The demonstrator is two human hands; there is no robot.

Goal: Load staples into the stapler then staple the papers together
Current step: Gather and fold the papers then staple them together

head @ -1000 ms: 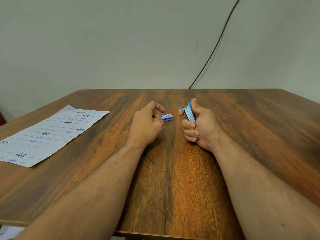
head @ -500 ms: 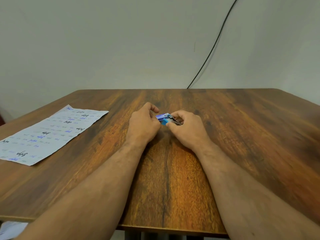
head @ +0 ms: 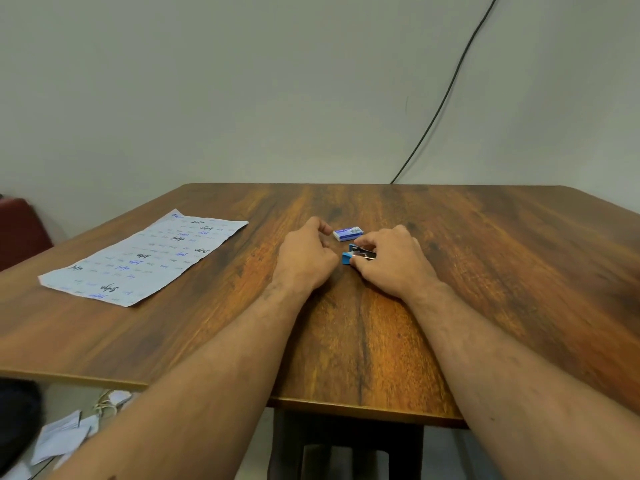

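A small blue stapler (head: 348,258) lies on the wooden table (head: 485,271), its metal part showing, and my right hand (head: 391,261) grips it from the right with thumb and fingers. Just beyond it sits a small blue-and-white staple box (head: 347,233). My left hand (head: 304,259) rests on the table left of the stapler, fingers loosely curled with nothing in them, apart from the box. The papers (head: 145,254), covered in handwriting, lie flat at the table's left side.
A black cable (head: 446,91) runs down the wall behind the table. A dark red seat (head: 20,226) stands at the far left. Scraps of paper (head: 65,434) lie on the floor below the table's near edge.
My right hand has brought the upright stapler down onto the table near the staple box. The view has tilted down a little, and my left hand has barely moved.
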